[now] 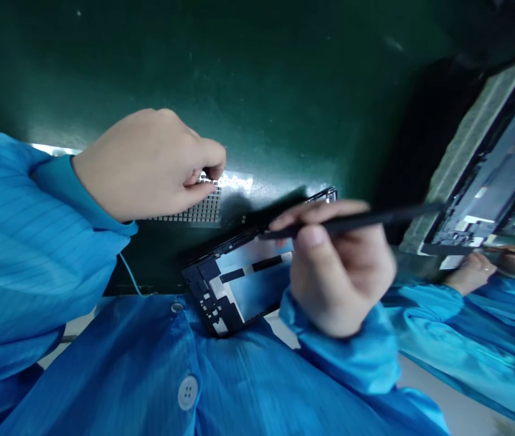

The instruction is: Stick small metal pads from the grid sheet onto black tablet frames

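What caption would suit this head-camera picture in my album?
Right hand holding a slim black tool at an opened device, left hand over a gridded sheet.

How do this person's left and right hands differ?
The right hand grips a slim dark tool; no tool shows in the left hand. The left hand is at a sheet of small squares, the right hand at a dark device. The left hand's back faces the camera; the right hand's thumb side does. Both emerge bare from blue sleeves.
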### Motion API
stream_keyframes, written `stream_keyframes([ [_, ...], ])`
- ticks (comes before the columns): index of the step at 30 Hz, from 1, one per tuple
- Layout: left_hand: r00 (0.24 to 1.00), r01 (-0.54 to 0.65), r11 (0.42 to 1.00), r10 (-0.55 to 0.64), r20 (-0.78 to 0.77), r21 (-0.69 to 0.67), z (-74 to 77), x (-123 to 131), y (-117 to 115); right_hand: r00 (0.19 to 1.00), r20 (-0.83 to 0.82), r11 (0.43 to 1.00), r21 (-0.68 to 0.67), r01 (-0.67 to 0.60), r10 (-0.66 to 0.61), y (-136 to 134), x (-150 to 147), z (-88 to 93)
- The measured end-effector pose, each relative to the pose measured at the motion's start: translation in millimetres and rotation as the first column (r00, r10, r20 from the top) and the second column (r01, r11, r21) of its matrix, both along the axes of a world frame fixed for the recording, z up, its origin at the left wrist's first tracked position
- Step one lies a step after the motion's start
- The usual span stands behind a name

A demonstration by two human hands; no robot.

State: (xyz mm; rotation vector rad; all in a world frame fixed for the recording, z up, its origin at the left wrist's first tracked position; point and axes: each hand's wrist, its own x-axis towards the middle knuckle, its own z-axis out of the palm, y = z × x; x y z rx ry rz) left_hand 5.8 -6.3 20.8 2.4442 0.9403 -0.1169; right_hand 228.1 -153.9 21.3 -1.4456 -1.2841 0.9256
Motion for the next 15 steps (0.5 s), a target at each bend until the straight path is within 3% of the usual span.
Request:
stream_keyframes([
  [4,0.999,-0.022,1.000,0.022,-0.039,0.009,-0.3,1,-1,0.995,0.076,0.989,0.138,0.060,-0.071,-40,-15,-15.2],
  [9,1.000,-0.028,0.999,0.029,-0.009,0.042,-6.7,0,-1,0.990,0.139,0.985,0.173,0.001,-0.025,-37,-20,-21.7],
  [15,1.000,-0.012,0.999,0.012,-0.008,0.030,-1.9,0,-2,0.968,0.240,0.986,0.134,-0.104,0.070,-36,-15,-8.4],
])
